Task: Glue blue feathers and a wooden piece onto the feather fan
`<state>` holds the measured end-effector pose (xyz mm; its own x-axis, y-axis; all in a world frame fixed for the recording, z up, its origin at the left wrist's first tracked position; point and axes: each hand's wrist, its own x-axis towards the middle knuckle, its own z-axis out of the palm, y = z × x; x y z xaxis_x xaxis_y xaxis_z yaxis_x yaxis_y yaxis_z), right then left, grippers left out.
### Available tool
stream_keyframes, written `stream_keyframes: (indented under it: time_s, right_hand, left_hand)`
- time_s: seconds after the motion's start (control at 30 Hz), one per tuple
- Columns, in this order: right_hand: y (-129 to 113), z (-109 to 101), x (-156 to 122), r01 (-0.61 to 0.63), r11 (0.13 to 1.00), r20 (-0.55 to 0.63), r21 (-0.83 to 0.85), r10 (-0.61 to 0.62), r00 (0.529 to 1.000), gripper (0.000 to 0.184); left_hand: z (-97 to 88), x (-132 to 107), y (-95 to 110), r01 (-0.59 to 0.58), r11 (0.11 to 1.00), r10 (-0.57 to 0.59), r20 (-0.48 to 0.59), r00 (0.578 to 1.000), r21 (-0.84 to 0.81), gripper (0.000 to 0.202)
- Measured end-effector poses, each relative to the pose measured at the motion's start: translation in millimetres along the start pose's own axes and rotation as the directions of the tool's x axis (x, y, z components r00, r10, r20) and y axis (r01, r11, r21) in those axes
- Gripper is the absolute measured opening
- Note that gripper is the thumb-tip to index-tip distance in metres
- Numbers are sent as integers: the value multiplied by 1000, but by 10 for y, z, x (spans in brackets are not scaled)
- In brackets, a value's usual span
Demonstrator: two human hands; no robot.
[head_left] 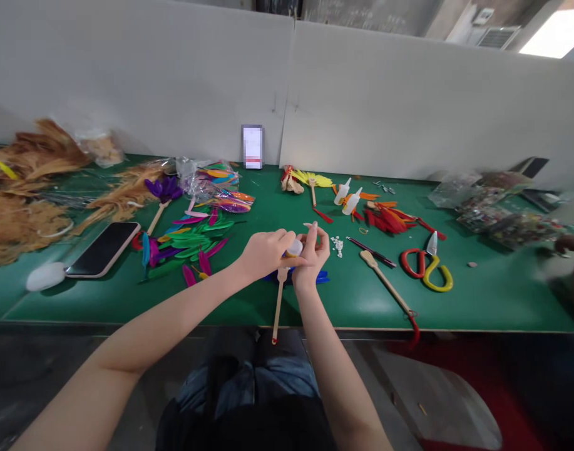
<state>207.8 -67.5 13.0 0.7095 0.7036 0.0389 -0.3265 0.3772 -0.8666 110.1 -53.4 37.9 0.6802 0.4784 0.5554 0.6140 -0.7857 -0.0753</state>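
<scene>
In the middle of the bench my two hands meet. My left hand (270,250) is closed around a small white glue bottle (295,247) with a bit of yellow on it. Against it is my right hand (313,249), fingers curled, with a pale pointed bit showing at its fingertips; I cannot make out what it is. Below them a wooden stick (278,307) with a red loop overhangs the front edge. Blue feathers (322,277) at its head are mostly covered by my hands.
Green and pink feathers (197,241), a phone (103,249) and brown plumes (33,181) lie left. To the right are white beads (338,245), another wooden stick (385,280), scissors (427,266) and two glue bottles (351,202). Another person's hand (571,244) is far right.
</scene>
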Motion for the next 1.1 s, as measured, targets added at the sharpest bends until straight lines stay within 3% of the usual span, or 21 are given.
stream_keyframes:
  time_s: [0.2,0.33,0.5,0.87,1.1]
  right_hand:
    - [5,63,2,-45,996,-7,82,45,999,30]
    - [32,62,46,-71,994,-24,83,73,997,29]
    - [25,49,43,-119,992,25,38,118,993,31]
    - [41,74,47,-106,994,8,7,106,994,32]
    - [33,68,77,-129,991,7,21,129,992,29]
  left_hand:
    - [-6,11,38,16,999,-13,-96,995,32,71]
    - [22,-13,10,16,998,-15,17,1000,-64,70]
    - [-15,-23,-69,46,983,-18,156,988,-177,52]
    - [-53,65,-103,220,914,-154,212,965,-340,56]
    - [-65,80,-113,214,894,-124,242,962,-394,57]
